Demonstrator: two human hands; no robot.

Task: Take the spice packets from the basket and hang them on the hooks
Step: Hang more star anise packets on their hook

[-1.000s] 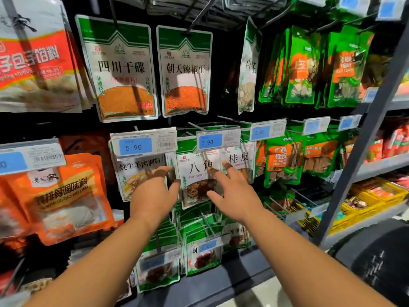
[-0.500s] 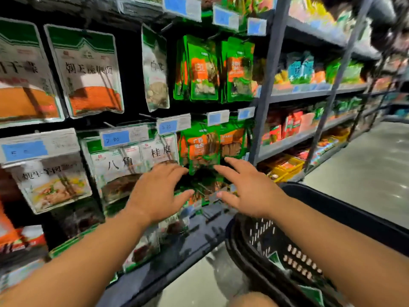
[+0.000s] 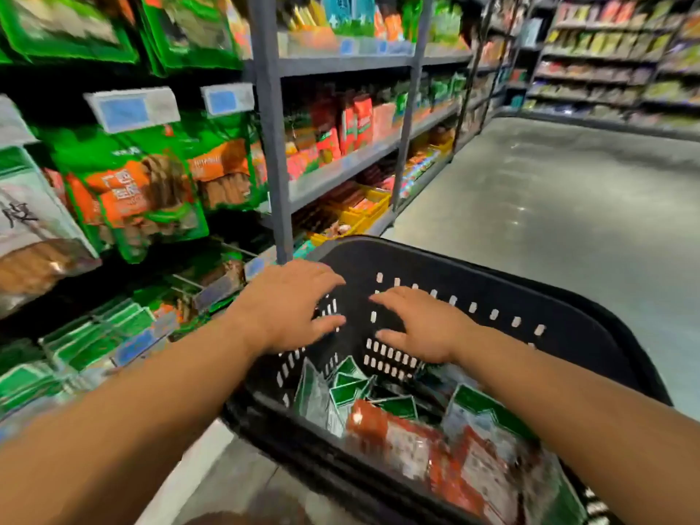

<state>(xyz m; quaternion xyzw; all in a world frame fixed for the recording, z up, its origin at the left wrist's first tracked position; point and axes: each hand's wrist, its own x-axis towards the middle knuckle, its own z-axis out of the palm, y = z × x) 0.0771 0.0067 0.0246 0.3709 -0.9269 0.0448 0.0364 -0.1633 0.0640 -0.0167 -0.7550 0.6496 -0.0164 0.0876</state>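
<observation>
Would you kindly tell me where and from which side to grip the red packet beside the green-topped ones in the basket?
Likely pinch its exposed far end from above: the red packet lies roughly flat atop the pile in the basket.

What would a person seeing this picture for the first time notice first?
The left hand and the right hand are spread open above the black basket at bottom centre. Green and red spice packets lie loose inside it. At left, green and orange packets hang under blue price tags.
</observation>
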